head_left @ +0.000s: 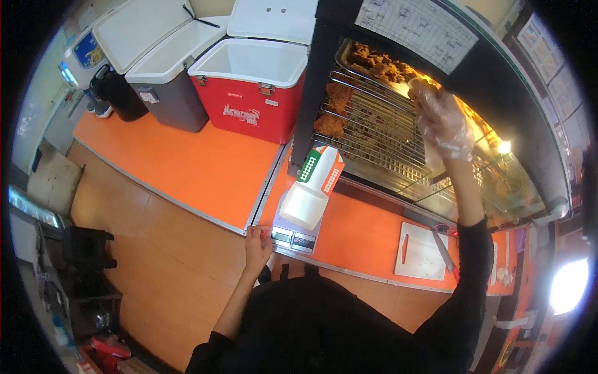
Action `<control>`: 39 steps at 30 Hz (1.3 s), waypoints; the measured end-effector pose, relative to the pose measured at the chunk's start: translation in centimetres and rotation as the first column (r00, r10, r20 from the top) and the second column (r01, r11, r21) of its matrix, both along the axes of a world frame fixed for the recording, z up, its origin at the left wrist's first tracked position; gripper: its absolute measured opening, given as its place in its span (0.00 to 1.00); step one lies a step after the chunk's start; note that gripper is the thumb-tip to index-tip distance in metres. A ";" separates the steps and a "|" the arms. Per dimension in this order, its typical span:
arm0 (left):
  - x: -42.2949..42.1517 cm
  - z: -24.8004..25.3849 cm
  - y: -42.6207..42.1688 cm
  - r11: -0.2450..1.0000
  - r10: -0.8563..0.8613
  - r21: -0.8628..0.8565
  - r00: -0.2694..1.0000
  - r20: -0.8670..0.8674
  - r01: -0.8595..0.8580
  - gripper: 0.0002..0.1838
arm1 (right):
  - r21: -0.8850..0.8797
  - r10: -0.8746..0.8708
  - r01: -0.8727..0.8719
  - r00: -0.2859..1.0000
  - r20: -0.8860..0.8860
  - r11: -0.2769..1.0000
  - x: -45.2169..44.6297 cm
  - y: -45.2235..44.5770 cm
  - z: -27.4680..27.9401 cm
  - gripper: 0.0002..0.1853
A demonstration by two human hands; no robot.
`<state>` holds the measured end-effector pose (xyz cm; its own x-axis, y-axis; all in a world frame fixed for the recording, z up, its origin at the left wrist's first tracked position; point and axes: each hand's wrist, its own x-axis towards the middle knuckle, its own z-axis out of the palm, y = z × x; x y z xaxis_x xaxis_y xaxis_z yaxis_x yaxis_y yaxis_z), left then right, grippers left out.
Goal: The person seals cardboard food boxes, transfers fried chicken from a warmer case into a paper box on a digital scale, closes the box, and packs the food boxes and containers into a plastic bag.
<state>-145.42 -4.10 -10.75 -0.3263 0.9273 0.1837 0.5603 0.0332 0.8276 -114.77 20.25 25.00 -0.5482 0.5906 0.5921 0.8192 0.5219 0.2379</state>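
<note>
My left hand [258, 242] is bare, its fingers curled in beside the corner of a digital kitchen scale [294, 239]; I see nothing in them. On the scale stands an open paper food box [305, 202], white inside, with green and orange printed flaps. My right hand [443, 121], in a clear plastic glove, reaches into a lit warming cabinet [374, 184] above its wire rack [374, 128]. Its fingers are closed, and what they hold is not clear. Fried chicken pieces [336, 100] lie at the rack's left, and more fried pieces [380, 65] fill a tray behind.
A red cooler box [249, 112] and a grey cooler box [171, 100] stand lids up on the orange counter [205, 171]. To the right lie a white cutting board [420, 252] and a knife [443, 250]. The cabinet's glass curves beside my right arm.
</note>
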 end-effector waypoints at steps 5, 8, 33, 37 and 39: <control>-0.1 -0.1 -0.4 0.998 0.047 -0.043 0.996 0.070 -0.044 0.11 | 0.230 0.162 -0.151 0.986 -0.030 0.961 -4.3 -4.2 -3.3 0.30; 0.0 0.5 -0.7 0.994 0.086 -0.082 0.991 0.105 -0.077 0.10 | -0.207 0.258 -0.278 0.959 -0.118 0.938 -8.6 -6.1 -10.6 0.22; 3.3 -3.2 1.0 0.981 0.023 -0.119 0.524 0.851 0.150 0.21 | -0.112 0.076 -0.126 0.927 -0.367 0.986 -12.5 -9.5 -26.2 0.17; 4.0 -3.5 0.6 0.954 0.044 -0.194 0.533 0.845 0.229 0.25 | 0.292 0.119 0.006 0.905 -0.408 0.956 -12.1 -7.0 -8.1 0.24; 3.8 -3.3 0.6 0.952 0.033 -0.194 0.553 0.833 0.235 0.25 | 0.142 -0.063 0.127 0.921 -0.384 0.982 -13.0 -3.4 -4.3 0.21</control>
